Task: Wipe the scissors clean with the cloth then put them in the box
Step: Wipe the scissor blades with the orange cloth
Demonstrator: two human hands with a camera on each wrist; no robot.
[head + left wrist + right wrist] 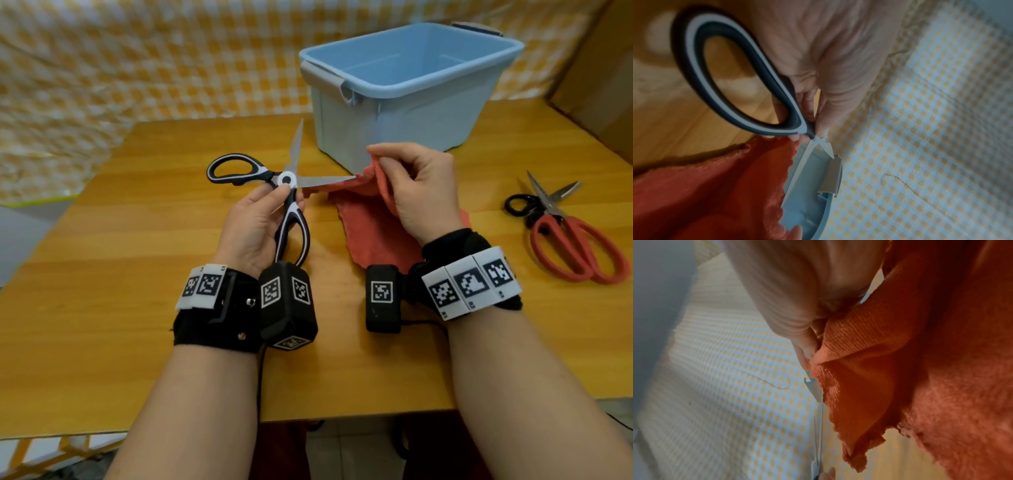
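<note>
Scissors (274, 192), blades spread, are gripped at the lower handle by the left hand (255, 222) above the desk (137, 274). Right hand (418, 192) pinches cloth (370, 222) at one blade tip; wipe from pivot outward, fingers behind the edge.

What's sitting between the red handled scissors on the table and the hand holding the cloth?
Only bare wooden table lies between the red-handled scissors and the right hand gripping the cloth; the head view shows it.

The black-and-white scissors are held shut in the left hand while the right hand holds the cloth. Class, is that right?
Not quite: the head view shows the black-and-white scissors wide open in the left hand. The right hand does hold the cloth.
</note>
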